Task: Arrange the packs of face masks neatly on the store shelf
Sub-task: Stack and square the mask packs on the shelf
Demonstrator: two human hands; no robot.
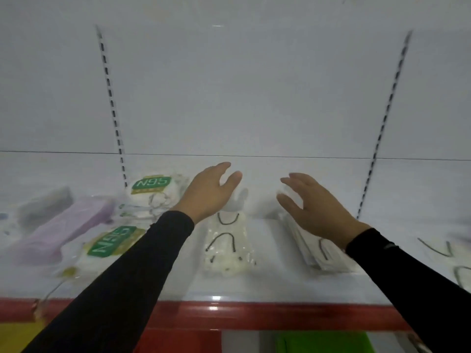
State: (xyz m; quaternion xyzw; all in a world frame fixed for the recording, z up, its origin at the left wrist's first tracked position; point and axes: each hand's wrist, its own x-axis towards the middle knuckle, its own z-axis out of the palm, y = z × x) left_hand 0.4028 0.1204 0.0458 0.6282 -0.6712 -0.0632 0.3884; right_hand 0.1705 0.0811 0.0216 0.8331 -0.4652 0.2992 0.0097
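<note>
With both hands, left hand (pixel 209 194) and right hand (pixel 316 207), spread and holding nothing above the clear mask pack (pixel 228 247) lying mid-shelf (pixel 267 281), I'd square it against its neighbouring pack (pixel 313 248).

Two arms in view, both in long black sleeves. Left sleeve (pixel 132 273): plain, matte, close-fitting, cuff ending at wrist, slight creasing near cuff. Right sleeve (pixel 413 284): same black fabric, cuff at wrist, one short pale streak just behind the cuff; too blurred to tell whether marking or sheen. Left hand (pixel 209 193) and right hand (pixel 316 208) bare: no gloves, rings, watch.
</note>
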